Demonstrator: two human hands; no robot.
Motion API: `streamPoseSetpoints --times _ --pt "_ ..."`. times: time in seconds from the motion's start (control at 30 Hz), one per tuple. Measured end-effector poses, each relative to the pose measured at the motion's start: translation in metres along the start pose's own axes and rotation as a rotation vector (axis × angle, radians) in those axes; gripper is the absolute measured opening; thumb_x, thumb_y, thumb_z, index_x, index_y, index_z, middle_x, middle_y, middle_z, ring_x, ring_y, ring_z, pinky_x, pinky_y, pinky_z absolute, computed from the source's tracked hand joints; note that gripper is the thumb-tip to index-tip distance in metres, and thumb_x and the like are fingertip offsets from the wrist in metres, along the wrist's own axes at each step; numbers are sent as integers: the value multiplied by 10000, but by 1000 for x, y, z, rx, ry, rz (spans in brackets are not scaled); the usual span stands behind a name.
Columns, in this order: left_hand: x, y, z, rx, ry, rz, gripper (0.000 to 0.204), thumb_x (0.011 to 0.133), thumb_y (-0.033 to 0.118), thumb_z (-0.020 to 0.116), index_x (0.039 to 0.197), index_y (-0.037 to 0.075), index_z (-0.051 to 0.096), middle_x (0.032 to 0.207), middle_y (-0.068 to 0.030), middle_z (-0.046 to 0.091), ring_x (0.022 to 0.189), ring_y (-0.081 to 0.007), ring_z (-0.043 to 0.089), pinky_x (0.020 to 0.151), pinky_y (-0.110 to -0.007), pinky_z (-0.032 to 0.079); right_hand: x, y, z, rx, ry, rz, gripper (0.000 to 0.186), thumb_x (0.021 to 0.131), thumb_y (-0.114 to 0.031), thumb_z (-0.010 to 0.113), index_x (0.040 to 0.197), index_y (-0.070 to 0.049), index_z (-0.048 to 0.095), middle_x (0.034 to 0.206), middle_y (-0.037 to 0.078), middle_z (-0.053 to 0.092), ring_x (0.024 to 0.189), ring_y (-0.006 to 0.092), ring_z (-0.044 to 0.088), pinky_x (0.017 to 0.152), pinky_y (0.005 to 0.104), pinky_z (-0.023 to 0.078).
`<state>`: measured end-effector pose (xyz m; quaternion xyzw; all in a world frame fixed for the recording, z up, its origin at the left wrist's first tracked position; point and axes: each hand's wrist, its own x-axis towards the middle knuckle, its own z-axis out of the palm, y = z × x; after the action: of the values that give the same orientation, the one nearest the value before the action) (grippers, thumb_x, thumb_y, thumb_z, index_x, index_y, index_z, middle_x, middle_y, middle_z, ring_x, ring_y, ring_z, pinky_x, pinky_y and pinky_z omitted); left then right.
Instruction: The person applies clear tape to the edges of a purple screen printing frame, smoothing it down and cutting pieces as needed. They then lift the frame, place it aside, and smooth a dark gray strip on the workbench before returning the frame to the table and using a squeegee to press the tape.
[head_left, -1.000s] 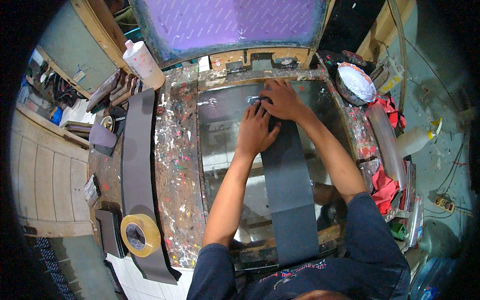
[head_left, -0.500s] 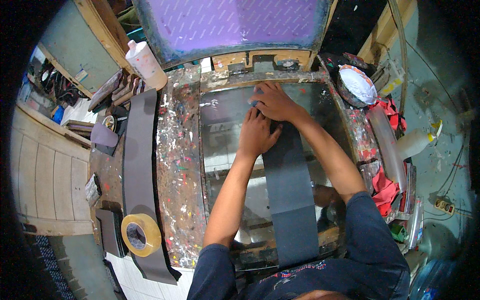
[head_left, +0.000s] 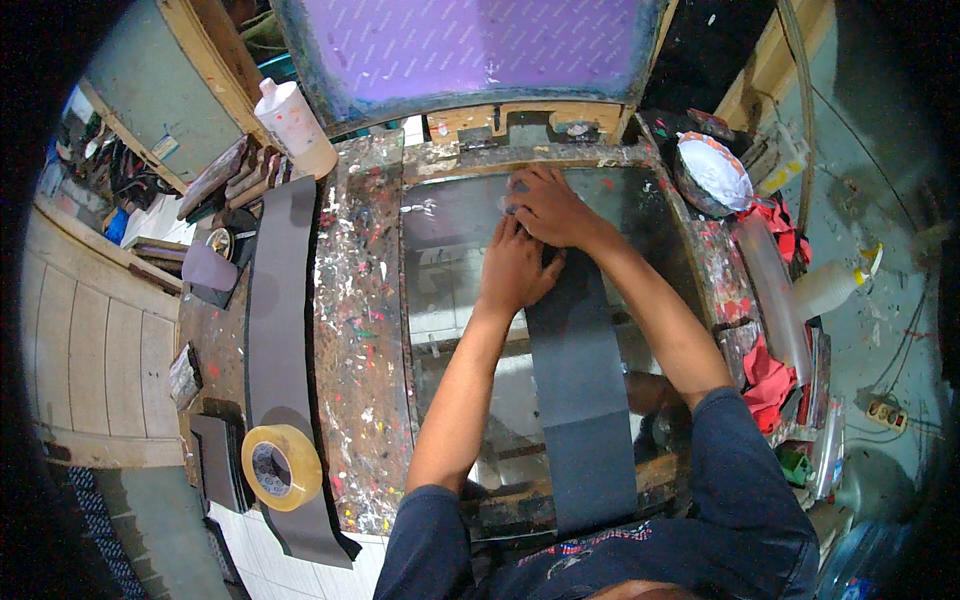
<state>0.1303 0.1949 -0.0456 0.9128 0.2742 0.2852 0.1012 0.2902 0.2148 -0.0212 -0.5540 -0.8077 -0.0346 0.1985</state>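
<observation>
A long dark grey strip lies lengthwise on a glossy glass-like plate set in the worktable. At its far end my left hand rests on the plate and the strip's left edge, fingers stretched forward and thumb apart. Just beyond it, my right hand bends over the strip's top end, fingers curled toward the left. A small clear or bluish bit shows by its fingertips, too small to name. Both hands hide the strip's far end.
A similar strip lies at the left with a tape roll on its near end. Beyond stand a plastic bottle and a purple framed screen. At right are a bowl of white paste and red cloth.
The right hand's fingers have drawn in slightly at the strip's far end. The left hand stays nearly in place, and the strip has not visibly moved.
</observation>
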Motion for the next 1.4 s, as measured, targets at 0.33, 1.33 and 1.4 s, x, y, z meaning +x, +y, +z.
streamPoseSetpoints --times 0.33,1.33,1.4 --pt "-6 -12 10 80 75 33 590 932 439 599 1341 15 574 1443 -178 536 1341 -399 464 1142 -474 352 -159 -70 -93 120 250 390 318 875 -199 679 1161 -59 674 1162 168 632 1130 357 576 1005 446 435" --pt "-1 -10 13 72 75 19 598 929 483 586 1335 44 592 1445 -163 536 1339 -386 467 1111 -482 386 -229 -197 -80 142 74 326 379 852 -304 718 1148 -70 682 1133 144 622 1041 317 583 897 438 459" --pt "0 -11 14 71 82 26 613 940 492 578 1336 24 581 1435 -187 540 1326 -398 479 1093 -486 412 -213 -208 -74 189 -3 245 448 873 -340 688 1210 -47 657 1163 147 615 1049 313 575 917 445 459"
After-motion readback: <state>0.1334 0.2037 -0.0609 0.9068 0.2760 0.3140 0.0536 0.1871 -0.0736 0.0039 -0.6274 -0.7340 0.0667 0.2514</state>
